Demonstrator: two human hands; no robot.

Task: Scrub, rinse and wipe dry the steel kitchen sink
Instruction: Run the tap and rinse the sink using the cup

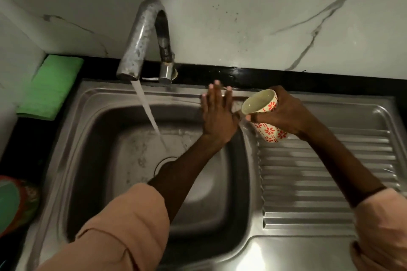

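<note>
A: Where is the sink point(220, 246) located, and what is its condition?

B: The sink is set into a black worktop point(286, 77) below a marble-patterned wall. The basin is seen at the left, a ribbed drainboard point(326, 174) at the right. Water point(147, 110) is being discharged from the tap point(143, 37) into the basin, landing just beside the drain point(167, 160). The basin floor is seen to be wet.

A: How is the left hand point(217, 116) positioned?

B: It is laid flat on the rear right corner of the basin rim. The fingers are held straight and close together, pointing toward the wall. No object is gripped.

A: And the right hand point(286, 112)?

B: Its grip is closed round a cup point(262, 105) patterned with red flowers. The cup is held tilted, its mouth turned toward the left hand, above the ridge between basin and drainboard. Whether water is leaving the cup cannot be told.

A: What else is noted?

B: A folded green cloth point(51, 88) is laid on the worktop left of the tap, against the wall. A red and green object point(15, 204), only partly in view, is seen at the left edge. Both forearms are covered by rolled pink sleeves point(123, 226).
</note>
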